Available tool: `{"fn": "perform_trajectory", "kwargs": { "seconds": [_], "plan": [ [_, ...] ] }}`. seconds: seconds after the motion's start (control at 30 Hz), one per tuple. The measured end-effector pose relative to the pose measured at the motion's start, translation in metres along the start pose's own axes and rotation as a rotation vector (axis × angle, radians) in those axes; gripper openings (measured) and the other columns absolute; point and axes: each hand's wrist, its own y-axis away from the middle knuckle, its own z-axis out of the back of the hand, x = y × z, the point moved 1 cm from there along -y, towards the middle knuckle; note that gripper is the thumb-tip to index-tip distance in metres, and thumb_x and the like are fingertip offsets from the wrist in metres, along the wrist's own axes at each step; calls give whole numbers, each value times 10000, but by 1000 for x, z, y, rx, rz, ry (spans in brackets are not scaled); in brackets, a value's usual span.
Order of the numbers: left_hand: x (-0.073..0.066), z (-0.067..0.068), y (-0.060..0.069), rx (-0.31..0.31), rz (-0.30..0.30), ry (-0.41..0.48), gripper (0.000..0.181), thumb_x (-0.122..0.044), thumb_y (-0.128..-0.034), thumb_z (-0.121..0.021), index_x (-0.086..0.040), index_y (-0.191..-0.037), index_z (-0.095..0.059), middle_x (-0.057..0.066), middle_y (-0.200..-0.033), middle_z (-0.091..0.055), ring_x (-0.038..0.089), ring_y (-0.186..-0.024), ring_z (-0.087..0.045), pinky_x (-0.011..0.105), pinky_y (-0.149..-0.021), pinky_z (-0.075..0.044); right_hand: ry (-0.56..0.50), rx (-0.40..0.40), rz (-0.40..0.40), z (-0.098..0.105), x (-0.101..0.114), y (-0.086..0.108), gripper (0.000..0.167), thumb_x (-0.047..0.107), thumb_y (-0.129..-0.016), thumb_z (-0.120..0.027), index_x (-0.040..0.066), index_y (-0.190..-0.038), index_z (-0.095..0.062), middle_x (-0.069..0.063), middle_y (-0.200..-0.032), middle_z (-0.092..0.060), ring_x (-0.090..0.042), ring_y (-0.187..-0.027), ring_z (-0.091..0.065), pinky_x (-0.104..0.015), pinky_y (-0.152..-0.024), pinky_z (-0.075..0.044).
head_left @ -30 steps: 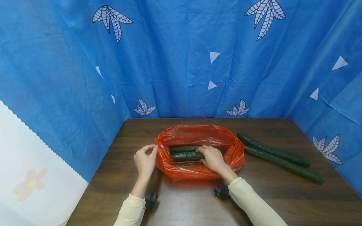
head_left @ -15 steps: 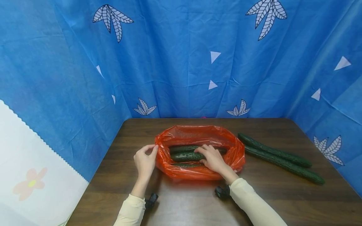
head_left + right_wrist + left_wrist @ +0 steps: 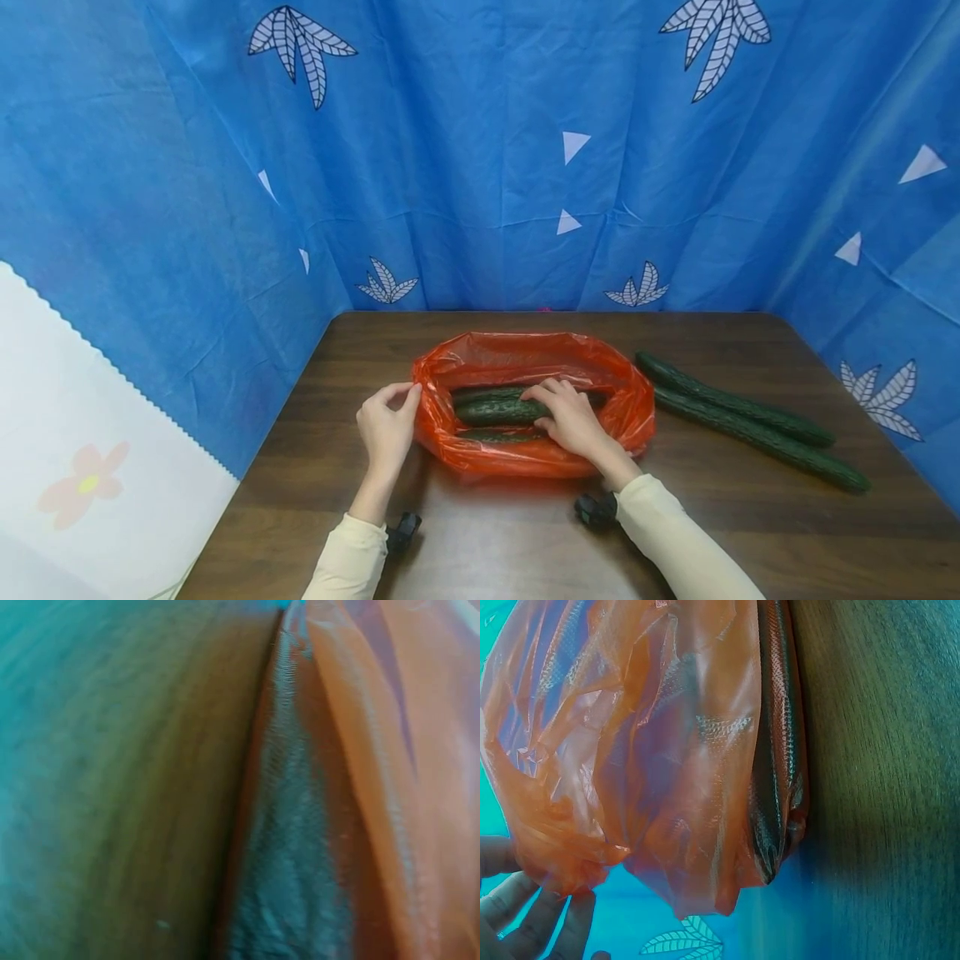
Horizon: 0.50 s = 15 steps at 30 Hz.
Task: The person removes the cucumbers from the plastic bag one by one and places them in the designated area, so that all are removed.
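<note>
Red bag (image 3: 517, 463), near the surface's (image 3: 480, 542) far edge: cucumbers (image 3: 498, 436) lying inside | left hand (image 3: 386, 425): pinching the bag's left rim | right hand (image 3: 573, 421): inside, fingers curled over middle cucumber (image 3: 491, 412)

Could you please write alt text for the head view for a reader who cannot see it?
A person's left hand pinches the left edge of an open red bag while the right hand grips one of several cucumbers inside. Two more cucumbers lie side by side on the brown table right of the bag; a blue cloth hangs behind.
</note>
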Motion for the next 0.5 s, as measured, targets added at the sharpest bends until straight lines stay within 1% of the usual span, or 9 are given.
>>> {"fn": "perform_trajectory", "kwargs": {
  "seconds": [0.2, 0.3, 0.4, 0.5],
  "plan": [
    [-1, 0, -1, -16, -13, -3, 180, -224, -860, -741, -55, -908, -780, 135, -892, -761, 309, -818, -680, 452, -769, -494, -6, -56, 2, 11, -1, -1, 444, 109, -782, -807, 258, -1171, -652, -8, -1160, -640, -259, -1082, -545, -517, -898, -437],
    [-1, 0, -1, -15, -11, -5, 180, -224, -858, -743, -54, -905, -780, 134, -888, -761, 311, -815, -680, 450, -761, -495, -9, -66, -5, 14, -4, 0, 451, 104, -780, -809, 259, -1172, -651, -2, -1139, -640, -252, -1059, -545, -503, -897, -431],
    [-1, 0, -1, -13, -9, -6, 177, -223, -858, -742, -56, -902, -781, 133, -881, -761, 309, -805, -678, 447, -754, -493, -28, -69, -24, 18, -7, 2, 456, 98, -785, -804, 254, -1184, -647, -1, -1134, -632, -242, -1045, -536, -466, -858, -431],
    [-1, 0, -1, -10, -11, -3, 175, -221, -859, -741, -55, -900, -780, 132, -874, -761, 306, -797, -679, 447, -754, -495, -80, -83, -43, 24, -10, 3, 461, 90, -792, -795, 236, -1203, -645, -11, -1152, -628, -244, -1062, -528, -466, -848, -435]
  ]
}}
